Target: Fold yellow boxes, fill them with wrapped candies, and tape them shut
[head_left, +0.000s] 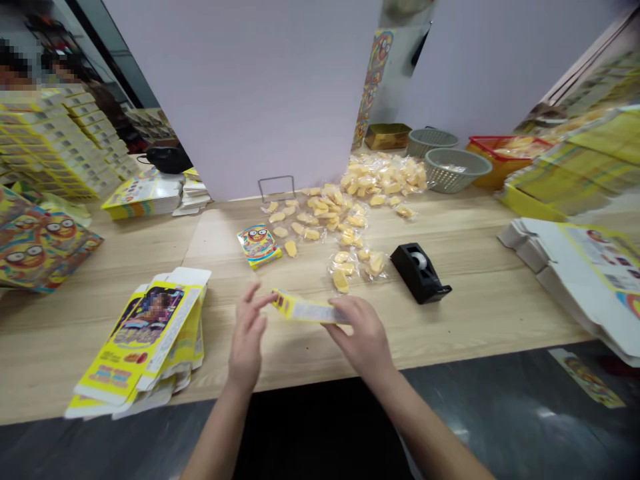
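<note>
A yellow and white cardboard box (307, 311) is held edge-on above the table, with the thumb and fingers of my right hand (364, 337) closed on its right end. My left hand (249, 337) is open at the box's left end, fingers apart, one fingertip close to its corner; whether it touches I cannot tell. Beyond them lie clear packets of yellow pieces (345, 270) and a small printed box (259, 245) with a cartoon face. Flat yellow cartons (135, 340) are piled left of my left hand.
A black tape dispenser (420, 272) stands right of the packets. More packets (385, 175) are heaped by grey baskets (457, 170) and a red-rimmed crate (505, 153). Flat cartons (575, 273) lie at right. Stacked boxes (50, 147) and a person (17, 67) are at far left.
</note>
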Tool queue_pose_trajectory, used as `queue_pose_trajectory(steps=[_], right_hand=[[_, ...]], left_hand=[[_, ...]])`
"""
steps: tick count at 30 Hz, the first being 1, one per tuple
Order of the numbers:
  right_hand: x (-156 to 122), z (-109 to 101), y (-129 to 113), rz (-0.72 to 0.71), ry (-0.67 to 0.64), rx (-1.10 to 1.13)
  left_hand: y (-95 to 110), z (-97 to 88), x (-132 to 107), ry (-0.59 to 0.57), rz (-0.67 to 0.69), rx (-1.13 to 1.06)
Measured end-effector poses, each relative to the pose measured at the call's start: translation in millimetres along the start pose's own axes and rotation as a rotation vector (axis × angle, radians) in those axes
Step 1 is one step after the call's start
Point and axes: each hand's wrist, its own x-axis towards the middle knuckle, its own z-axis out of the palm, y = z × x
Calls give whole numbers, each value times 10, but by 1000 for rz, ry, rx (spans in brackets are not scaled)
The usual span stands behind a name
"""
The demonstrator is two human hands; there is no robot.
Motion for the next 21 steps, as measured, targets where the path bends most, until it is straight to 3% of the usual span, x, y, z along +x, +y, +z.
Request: queue_pose_trajectory(steps=[2, 3, 5, 7, 8, 11, 14, 17, 21], right_hand=[[-200, 207, -86, -126, 37, -171], [-288, 302, -123, -190, -20, -206], [-378, 415, -145, -263, -202, -161], [-297, 404, -70, -192, -260, -81], [-193, 368, 4, -104, -213, -80], [244, 288, 307, 220, 74, -324], [530, 363, 583, 357, 77, -606], [484, 435, 753, 251, -120, -676], [310, 300, 938, -89, -291, -593]], left_hand=[[-83, -111, 27, -49, -6, 122], [-112, -147, 25, -139, -1, 178], [-158, -160, -28, -439, -8, 270], [-204, -99, -130, -692, -24, 378], [-228, -52, -184, -747, -23, 450], [-307, 70, -275, -750, 13, 649], [-393, 51, -206, -727, 59, 713], [-483, -85, -77, -763, 75, 674], [-563, -180, -1, -793, 54, 642]])
